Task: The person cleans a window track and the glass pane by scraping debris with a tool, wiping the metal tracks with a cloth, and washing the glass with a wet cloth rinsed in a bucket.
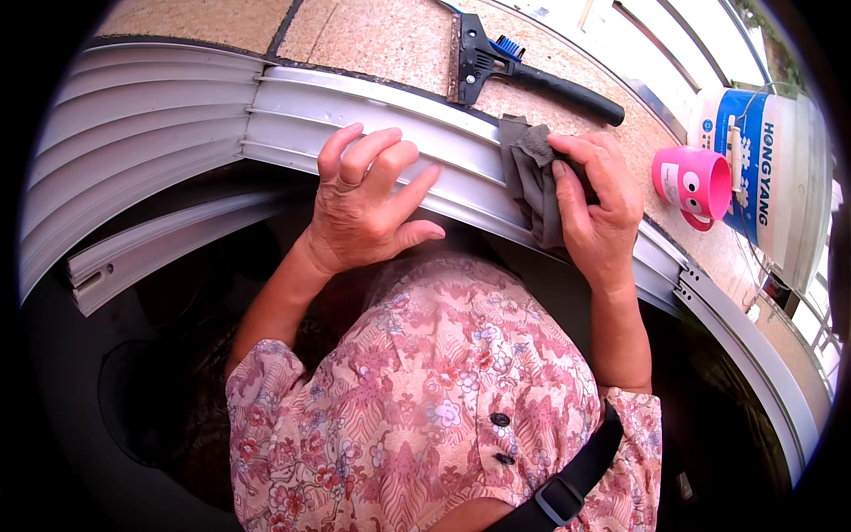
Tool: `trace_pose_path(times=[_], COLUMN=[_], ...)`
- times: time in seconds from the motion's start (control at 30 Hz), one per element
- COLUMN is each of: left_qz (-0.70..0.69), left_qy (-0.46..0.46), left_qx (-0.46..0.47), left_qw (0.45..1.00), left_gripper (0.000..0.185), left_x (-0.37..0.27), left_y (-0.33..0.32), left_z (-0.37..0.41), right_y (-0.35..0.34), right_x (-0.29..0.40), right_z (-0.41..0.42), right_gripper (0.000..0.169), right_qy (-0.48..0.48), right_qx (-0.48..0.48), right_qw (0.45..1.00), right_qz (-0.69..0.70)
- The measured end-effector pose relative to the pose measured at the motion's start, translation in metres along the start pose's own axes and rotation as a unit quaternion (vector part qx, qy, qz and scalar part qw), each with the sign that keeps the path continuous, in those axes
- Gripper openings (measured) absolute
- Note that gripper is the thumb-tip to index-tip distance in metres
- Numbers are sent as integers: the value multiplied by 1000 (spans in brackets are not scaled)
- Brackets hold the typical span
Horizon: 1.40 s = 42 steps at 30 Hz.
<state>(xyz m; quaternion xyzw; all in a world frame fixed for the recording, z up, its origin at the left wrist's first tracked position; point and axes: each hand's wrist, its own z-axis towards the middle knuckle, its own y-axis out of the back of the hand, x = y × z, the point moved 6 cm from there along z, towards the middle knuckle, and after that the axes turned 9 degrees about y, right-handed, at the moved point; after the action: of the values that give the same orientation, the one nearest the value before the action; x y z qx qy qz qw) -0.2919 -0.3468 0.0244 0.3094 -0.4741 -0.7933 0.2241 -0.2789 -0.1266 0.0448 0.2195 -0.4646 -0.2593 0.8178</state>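
A crumpled grey cloth (532, 179) lies over the ridges of a white metal window track (459, 176). Thumb and fingers of my right hand (598, 193) grip it at its right side. My left hand (372, 193) is over the same track, to the left of the cloth, with its fingers spread and nothing in them; whether the fingertips touch the metal I cannot tell. Just beyond the cloth, a black-handled scraper (518, 76) with a wide, rusty-looking blade rests on the stone-tiled sill.
A blue-bristled brush (508, 48) lies partly behind the scraper. On the right, a pink mug (691, 183) with cartoon eyes sits against a white and blue plastic bucket (764, 186) with a wire handle. Ridged white frame panels (146, 113) rise at left.
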Motion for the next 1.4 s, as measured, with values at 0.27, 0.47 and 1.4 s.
trace_pose_path(times=[0.27, 0.47, 1.4], left_qz=[6, 118, -280], left_qy=[9, 130, 342], left_qx=[-230, -159, -199], left_qw=[973, 972, 875], left_gripper=[10, 46, 19], left_x=[29, 41, 34], left_y=[41, 11, 36], left_z=[115, 149, -103], right_y=[13, 1, -112], right_x=[-13, 3, 69], right_z=[-16, -12, 110], right_gripper=[29, 50, 33], right_qy=[-109, 38, 117], right_qx=[-51, 52, 76], right_qw=[992, 998, 981], right_qz=[40, -9, 133])
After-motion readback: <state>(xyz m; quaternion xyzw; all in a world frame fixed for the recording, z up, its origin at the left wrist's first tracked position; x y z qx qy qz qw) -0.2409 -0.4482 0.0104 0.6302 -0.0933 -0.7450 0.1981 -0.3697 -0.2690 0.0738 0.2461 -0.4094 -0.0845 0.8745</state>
